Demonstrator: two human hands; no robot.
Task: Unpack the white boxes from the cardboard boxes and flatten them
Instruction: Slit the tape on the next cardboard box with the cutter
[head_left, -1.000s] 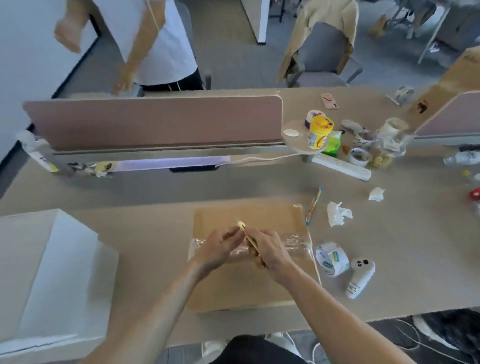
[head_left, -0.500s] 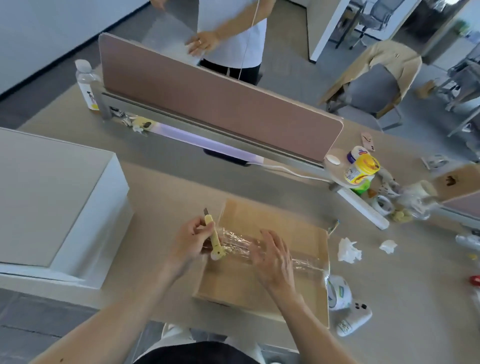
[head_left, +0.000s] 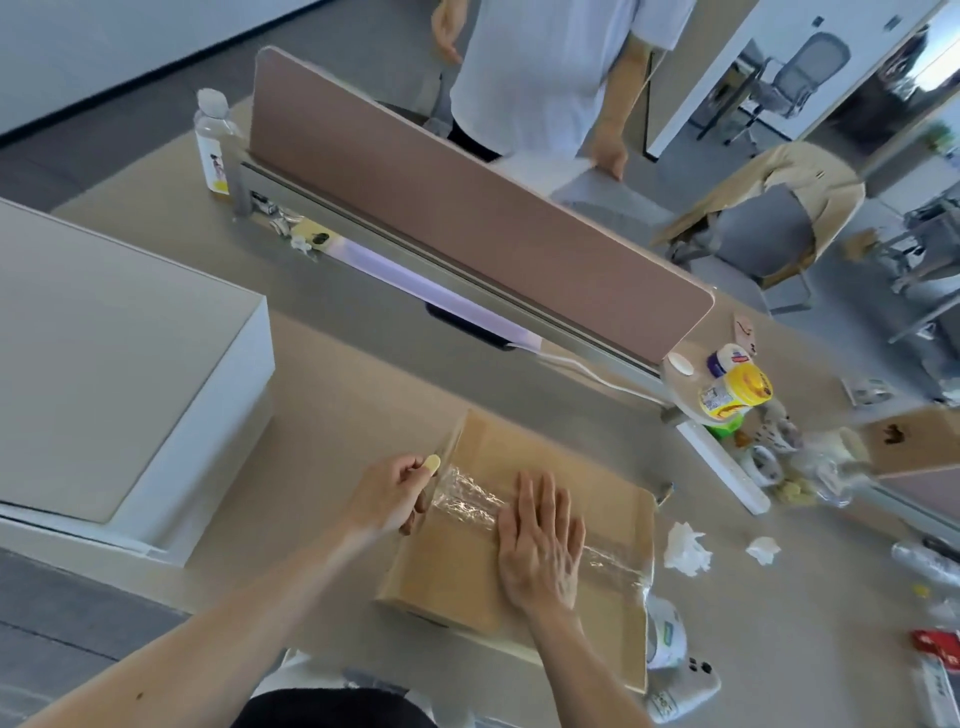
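Bright daylight, wide-angle view, tilted and slightly soft.
A blown-out window (head_left: 930, 83) glows at upper right; glare glints on the cardboard box's (head_left: 457, 577) clear tape (head_left: 470, 503); the divider panel (head_left: 467, 208) softly shades the tabletop (head_left: 753, 613); straight edges bow near the borders.

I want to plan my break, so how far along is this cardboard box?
Early. Done: one white box sits at the left of the desk, though whether it came from a carton is unclear. In hand: the left hand grips a yellow cutter at the left end of the tape, while the right hand presses flat on the cardboard box. Left: the flaps lie closed, so opening, unpacking and flattening remain.
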